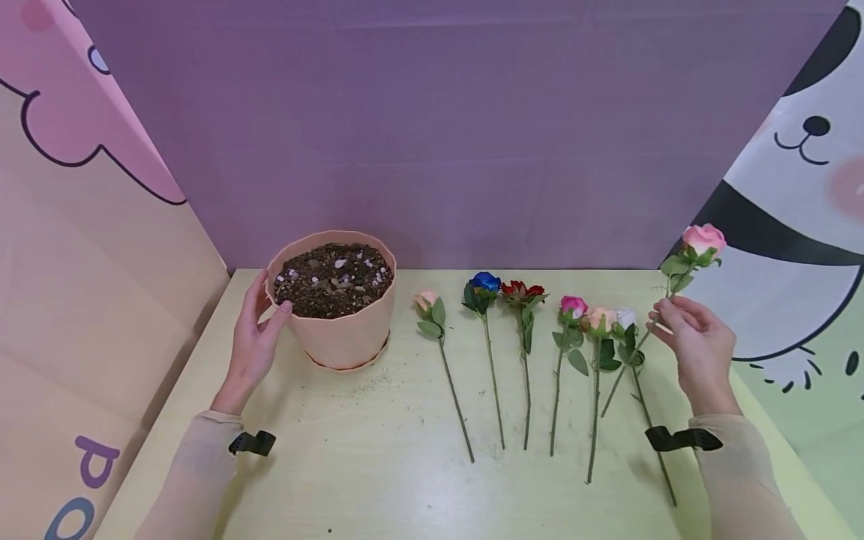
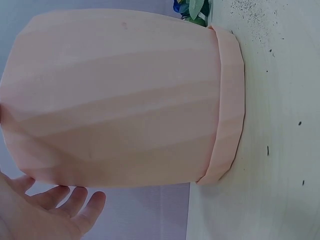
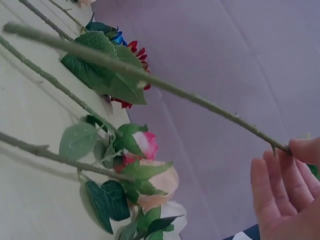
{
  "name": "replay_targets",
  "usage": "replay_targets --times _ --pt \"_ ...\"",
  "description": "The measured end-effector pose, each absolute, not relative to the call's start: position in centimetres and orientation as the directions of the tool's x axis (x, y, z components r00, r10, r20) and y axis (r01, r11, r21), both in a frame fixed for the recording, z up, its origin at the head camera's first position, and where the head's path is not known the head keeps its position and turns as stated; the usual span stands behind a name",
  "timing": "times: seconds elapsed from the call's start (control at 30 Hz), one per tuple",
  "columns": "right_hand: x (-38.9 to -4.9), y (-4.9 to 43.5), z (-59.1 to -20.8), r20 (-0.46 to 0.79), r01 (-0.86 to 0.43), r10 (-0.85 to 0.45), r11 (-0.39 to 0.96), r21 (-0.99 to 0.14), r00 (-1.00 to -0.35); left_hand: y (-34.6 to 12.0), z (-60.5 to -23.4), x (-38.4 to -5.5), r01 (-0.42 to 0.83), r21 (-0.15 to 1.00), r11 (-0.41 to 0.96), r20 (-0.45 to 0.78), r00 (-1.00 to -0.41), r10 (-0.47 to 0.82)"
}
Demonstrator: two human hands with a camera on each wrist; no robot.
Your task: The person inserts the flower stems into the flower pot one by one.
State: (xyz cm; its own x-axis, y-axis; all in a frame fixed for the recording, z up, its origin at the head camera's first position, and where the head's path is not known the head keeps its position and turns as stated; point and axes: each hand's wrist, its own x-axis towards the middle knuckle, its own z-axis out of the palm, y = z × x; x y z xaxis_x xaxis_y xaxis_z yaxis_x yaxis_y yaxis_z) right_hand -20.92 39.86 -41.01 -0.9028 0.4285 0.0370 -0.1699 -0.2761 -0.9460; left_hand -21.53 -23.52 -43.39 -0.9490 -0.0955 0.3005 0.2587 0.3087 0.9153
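My left hand (image 1: 256, 341) holds the side of a pink flowerpot (image 1: 340, 341), its thumb near the rim and its fingers along the outer wall. Dark soil (image 1: 331, 281) with white specks fills the pot. In the left wrist view, the fingers (image 2: 70, 210) lie against the pot wall (image 2: 115, 100). At the right, my right hand (image 1: 702, 349) pinches the stem of a pink artificial rose (image 1: 703, 240), raised above the table with its bloom up. The right wrist view shows this stem (image 3: 185, 95) between thumb and fingers.
Several artificial flowers lie in a row on the table (image 1: 378, 465): a peach bud (image 1: 427, 300), a blue one (image 1: 484, 282), a red one (image 1: 521, 292), a magenta one (image 1: 574, 306), a peach rose (image 1: 601, 319) and a white one (image 1: 625, 318). A purple backdrop (image 1: 432, 135) stands behind.
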Motion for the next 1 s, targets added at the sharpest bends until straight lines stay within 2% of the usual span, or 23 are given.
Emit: replay_targets --times 0.33,0.6,0.73,1.0 --pt "-21.4 38.5 -39.8 -0.001 -0.101 0.463 -0.195 -0.976 -0.886 -23.4 -43.5 -21.5 0.261 0.914 0.310 0.303 -0.948 -0.096" --pt "-22.1 37.0 -38.8 0.023 -0.126 0.479 -0.185 -0.975 -0.878 -23.4 -43.5 -21.5 0.261 0.915 0.308 0.303 -0.948 -0.098" --pt "-22.5 36.1 -38.4 0.047 -0.160 0.438 -0.224 -0.961 -0.898 -23.4 -43.5 -21.5 0.259 0.917 0.303 0.301 -0.949 -0.099" --pt "-23.3 34.2 -37.5 0.065 -0.165 0.404 -0.217 -0.962 -0.912 -23.5 -43.6 -21.6 0.257 0.917 0.305 0.301 -0.948 -0.103"
